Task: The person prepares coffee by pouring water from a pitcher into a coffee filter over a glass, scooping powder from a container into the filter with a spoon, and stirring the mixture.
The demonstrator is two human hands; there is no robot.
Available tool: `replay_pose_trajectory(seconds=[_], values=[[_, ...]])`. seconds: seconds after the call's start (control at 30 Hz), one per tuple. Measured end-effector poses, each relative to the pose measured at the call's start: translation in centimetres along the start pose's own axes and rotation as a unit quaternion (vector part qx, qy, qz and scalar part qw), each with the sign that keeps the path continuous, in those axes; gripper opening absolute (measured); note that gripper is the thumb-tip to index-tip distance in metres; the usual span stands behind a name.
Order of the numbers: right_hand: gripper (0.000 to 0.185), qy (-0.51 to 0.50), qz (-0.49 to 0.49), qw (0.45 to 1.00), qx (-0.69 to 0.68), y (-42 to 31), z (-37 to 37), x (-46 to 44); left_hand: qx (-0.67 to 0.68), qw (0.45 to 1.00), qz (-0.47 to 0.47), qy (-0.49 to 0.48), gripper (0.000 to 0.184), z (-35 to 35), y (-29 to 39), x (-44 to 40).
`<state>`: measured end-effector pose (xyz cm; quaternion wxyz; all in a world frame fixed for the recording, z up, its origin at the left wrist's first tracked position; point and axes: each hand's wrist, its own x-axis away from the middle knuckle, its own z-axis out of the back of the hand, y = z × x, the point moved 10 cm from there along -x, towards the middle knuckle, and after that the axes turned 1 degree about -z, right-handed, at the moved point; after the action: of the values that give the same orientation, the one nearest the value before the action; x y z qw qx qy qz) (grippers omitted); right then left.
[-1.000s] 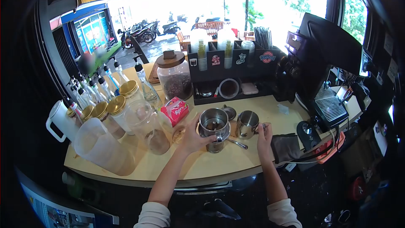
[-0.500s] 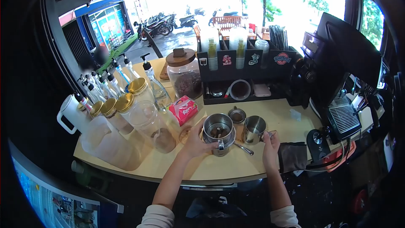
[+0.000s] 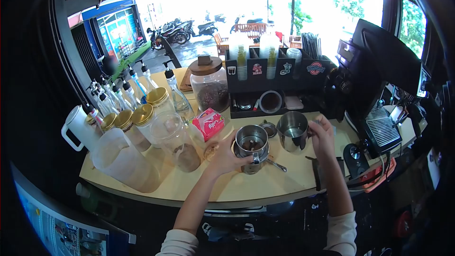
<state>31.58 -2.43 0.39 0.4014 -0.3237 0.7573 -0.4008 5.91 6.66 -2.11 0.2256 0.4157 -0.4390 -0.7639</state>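
Pinching the steel pitcher (image 3: 290, 140) by its handle with my right hand (image 3: 324, 137), back from the tabletop (image 3: 294, 175) front edge; left hand (image 3: 226, 156) wraps the steel cup (image 3: 249, 148) nearer it, presumably for steadiness

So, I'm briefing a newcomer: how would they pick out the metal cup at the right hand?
On the pale counter, find the black organizer. Just in front is the shiny metal cup, its handle in the right hand, unlike the neighbouring metal vessel in the left hand.

Overexposed daylight behind, dim foreground floor (image 3: 284, 230), curved fisheye edges, dark corners
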Motion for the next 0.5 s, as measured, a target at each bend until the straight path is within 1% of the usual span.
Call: replay_pose_trajectory(seconds=[0.07, 0.1, 0.17, 0.27, 0.33, 0.5], values=[[0.017, -0.050, -0.003, 0.998, 0.035, -2.5, -2.6, -0.2, 0.026, 1.000, -0.008, -0.007, 0.080, -0.3, -0.4, -0.1], [0.017, -0.047, 0.001, 0.998, 0.038, -3.2, -2.8, -0.5, 0.015, 1.000, -0.019, -0.003, 0.081, -0.2, -0.6, -0.1], [0.018, -0.095, 0.006, 0.992, 0.086, -4.1, -4.2, -1.1, 0.006, 0.999, -0.035, 0.000, 0.081, -0.2, -0.7, -0.2], [0.020, -0.121, 0.001, 0.986, 0.117, -5.6, -6.6, -1.2, 0.034, 0.999, -0.020, -0.023, 0.083, -0.5, -0.4, -0.1], [0.021, -0.135, 0.003, 0.983, 0.122, -5.7, -7.2, -1.8, 0.004, 1.000, -0.007, -0.025, 0.084, -0.5, -0.2, 0.0], [0.023, -0.171, -0.013, 0.972, 0.159, -5.9, -9.2, -2.4, 0.004, 0.999, -0.010, -0.030, 0.084, -0.5, -0.3, -0.1]])
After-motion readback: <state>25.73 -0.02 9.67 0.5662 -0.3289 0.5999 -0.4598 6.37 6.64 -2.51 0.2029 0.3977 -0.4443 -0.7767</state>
